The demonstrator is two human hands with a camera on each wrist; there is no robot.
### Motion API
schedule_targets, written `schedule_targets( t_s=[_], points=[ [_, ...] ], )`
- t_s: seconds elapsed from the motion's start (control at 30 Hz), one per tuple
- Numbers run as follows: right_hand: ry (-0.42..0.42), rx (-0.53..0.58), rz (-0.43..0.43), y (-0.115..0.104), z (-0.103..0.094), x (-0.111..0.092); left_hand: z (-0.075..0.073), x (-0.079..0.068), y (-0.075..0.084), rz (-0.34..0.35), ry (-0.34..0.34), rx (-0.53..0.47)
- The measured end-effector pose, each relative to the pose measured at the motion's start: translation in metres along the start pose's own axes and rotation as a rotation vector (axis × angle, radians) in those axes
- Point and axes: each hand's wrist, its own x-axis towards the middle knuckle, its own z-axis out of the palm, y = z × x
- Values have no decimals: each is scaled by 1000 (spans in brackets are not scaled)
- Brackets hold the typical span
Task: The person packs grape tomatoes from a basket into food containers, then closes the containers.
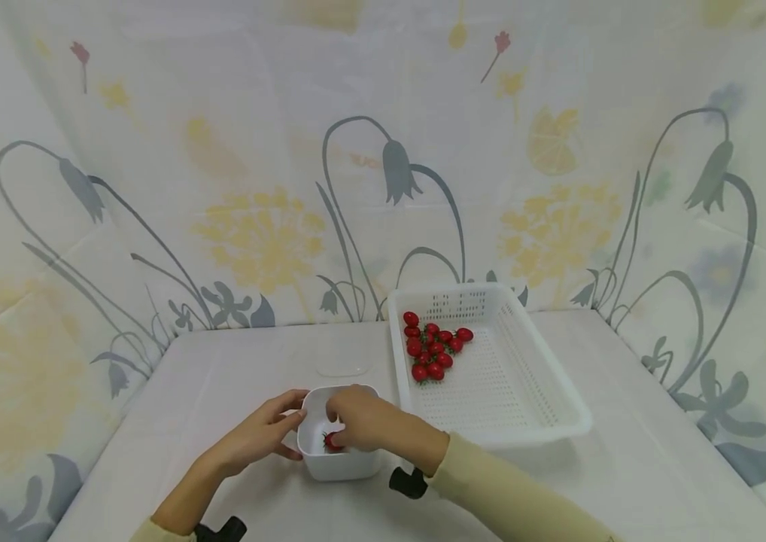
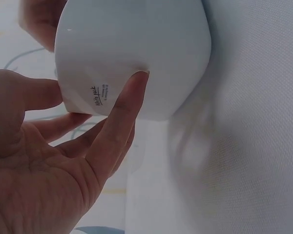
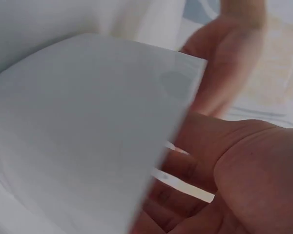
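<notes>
White square tub [image 1: 342, 468] on counter [image 1: 254, 361], left hand [image 1: 262, 430] touching its side with extended fingers, right hand [image 1: 361, 415] inside at a cherry tomato [image 1: 329, 443], cannot tell if gripping, perforated basket [image 1: 494, 376] with more tomatoes [image 1: 436, 348] right of tub

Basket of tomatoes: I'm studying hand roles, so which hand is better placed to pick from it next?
Likely the right hand: it is nearer the basket, though inside the white container, while the left hand touches that container's outside.
</notes>
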Motion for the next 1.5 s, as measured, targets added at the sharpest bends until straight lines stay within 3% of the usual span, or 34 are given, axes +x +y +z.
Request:
schedule_targets(
  t_s=[0.23,0.47,0.67,1.1,1.33,1.5],
  points=[
    [39,211,-86,22,-42,-33,4,0,-3,-30,23,20],
    [191,158,-26,65,-92,-47,3,2,1,-24,52,56],
    [236,132,30,114,-116,-48,3,4,2,-28,45,53],
    [150,156,172,178,-120,-29,0,2,3,-32,36,45],
    [92,246,268,209,-101,-15,1,4,3,-40,33,42],
    [58,318,310,219,-86,-6,0,3,4,-50,46,52]
  ],
)
